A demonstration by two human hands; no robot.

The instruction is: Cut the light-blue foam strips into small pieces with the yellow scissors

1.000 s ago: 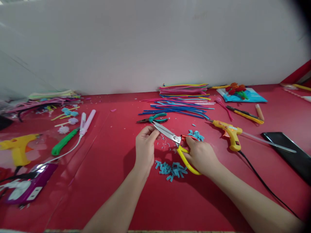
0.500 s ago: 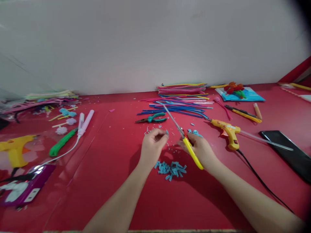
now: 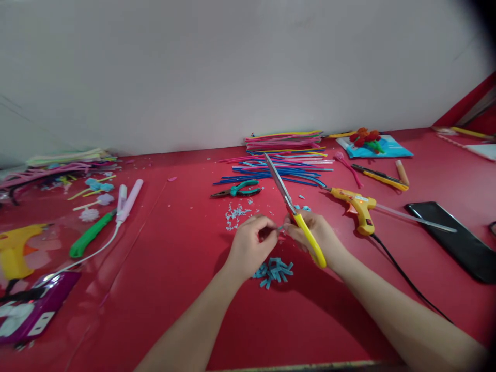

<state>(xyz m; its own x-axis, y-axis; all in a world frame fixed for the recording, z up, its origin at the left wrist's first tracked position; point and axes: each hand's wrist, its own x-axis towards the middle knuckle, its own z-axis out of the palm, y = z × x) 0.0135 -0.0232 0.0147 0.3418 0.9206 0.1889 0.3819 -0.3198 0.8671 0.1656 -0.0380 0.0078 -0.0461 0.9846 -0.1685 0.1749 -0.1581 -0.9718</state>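
My left hand (image 3: 250, 245) pinches a short blue pipe-cleaner piece (image 3: 280, 228) between thumb and fingertips. The fingertips of my right hand (image 3: 324, 236) meet the piece's other end. That hand is also closed round yellow-handled scissors (image 3: 309, 238), whose blades point up and away, to the left. Below the hands lies a pile of cut blue pieces (image 3: 274, 273). More blue pieces (image 3: 304, 207) sit behind my right hand, partly covered by it and the scissors. Pale fluff clippings (image 3: 234, 214) are scattered beyond my left hand.
Pliers (image 3: 236, 191) and rows of coloured pipe cleaners (image 3: 279, 168) lie farther back. To the right are a yellow glue gun (image 3: 360, 206), a black phone (image 3: 451, 240) and a box cutter (image 3: 380, 178). At left are a green-handled tool (image 3: 91, 235) and another glue gun (image 3: 17, 250).
My left hand has moved right with the blue piece, and my right fingertips now meet it. The scissors have turned more upright. The whole view has shifted slightly.
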